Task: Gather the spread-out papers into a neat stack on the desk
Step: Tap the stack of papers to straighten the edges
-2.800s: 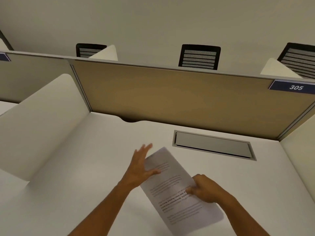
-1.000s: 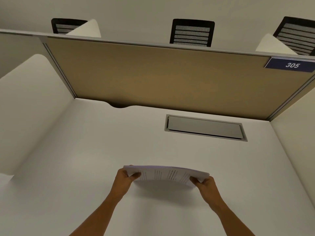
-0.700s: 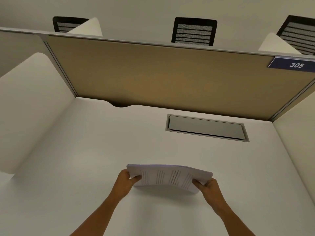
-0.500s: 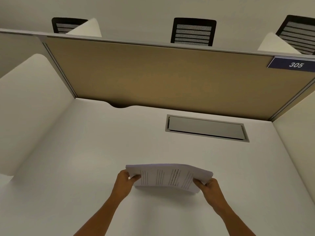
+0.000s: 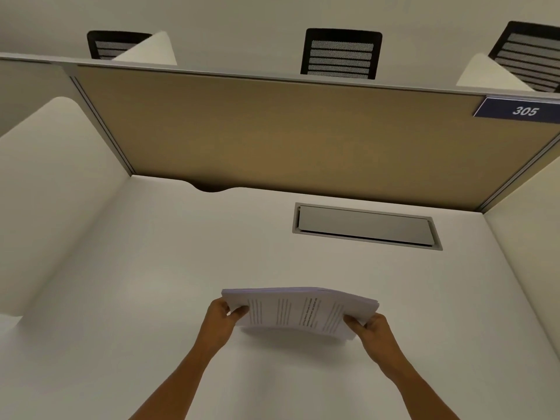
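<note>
Since the oldest earlier frame, when a single printed sheet lay slanted on the white desk (image 5: 151, 268) under two flat palms, the papers (image 5: 298, 310) have come together as one sheaf and risen into the air; over the last half second almost nothing has shifted beyond a slight settling of the bundle. The left hand (image 5: 218, 321) pinches the sheaf's left short edge, thumb on the printed face and fingers behind, and the right hand (image 5: 374, 330) grips the right edge the same way, both closed firmly on the paper. The sheaf hangs just above the near middle of the desk, well short of the grey cable hatch (image 5: 365, 226) and the tan partition (image 5: 272, 131), and casts a soft shadow beneath. It bows upward between the hands, so the sheets look light, limp and inclined to slide against one another; the right-hand edges appear a little fanned. Holding both short edges, as here, seems the sound grip, and tapping the long lower edge on the desk would likely square the bundle before it is laid down. No loose sheets are visible elsewhere on the desk.
</note>
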`<state>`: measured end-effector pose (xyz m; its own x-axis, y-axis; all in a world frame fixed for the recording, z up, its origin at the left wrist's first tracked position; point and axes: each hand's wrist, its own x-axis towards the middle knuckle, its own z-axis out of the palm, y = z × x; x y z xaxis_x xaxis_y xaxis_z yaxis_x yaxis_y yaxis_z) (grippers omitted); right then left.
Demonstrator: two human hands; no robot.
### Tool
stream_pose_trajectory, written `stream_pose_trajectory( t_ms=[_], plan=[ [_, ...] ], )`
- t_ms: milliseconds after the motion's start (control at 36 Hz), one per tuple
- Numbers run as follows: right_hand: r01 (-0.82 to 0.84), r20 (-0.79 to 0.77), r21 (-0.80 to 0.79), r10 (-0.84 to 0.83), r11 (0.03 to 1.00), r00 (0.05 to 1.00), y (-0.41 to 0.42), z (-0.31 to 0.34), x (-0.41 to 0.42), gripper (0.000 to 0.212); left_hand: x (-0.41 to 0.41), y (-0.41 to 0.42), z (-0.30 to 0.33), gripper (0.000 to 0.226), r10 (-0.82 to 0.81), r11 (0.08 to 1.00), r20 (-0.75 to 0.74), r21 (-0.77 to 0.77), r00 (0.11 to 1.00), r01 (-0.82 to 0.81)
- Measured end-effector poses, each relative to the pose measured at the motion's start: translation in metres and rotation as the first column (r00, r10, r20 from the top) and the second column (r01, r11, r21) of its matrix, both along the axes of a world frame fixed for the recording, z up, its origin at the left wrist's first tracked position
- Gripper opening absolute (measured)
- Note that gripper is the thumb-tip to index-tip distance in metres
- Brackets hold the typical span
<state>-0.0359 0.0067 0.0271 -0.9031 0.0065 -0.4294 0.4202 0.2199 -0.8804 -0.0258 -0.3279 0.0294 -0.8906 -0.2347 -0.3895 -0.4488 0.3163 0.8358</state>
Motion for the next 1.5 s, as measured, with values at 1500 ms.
stream_pose_trajectory(
  t_ms=[1500],
  plan=[
    [0.040,-0.051,-0.037,-0.042,0.999,0.998,0.006,-0.002,-0.001,0.016,-0.013,-0.029,-0.007,0.019,-0.320,0.911,0.143,-0.227,0.937,0.345]
  ],
)
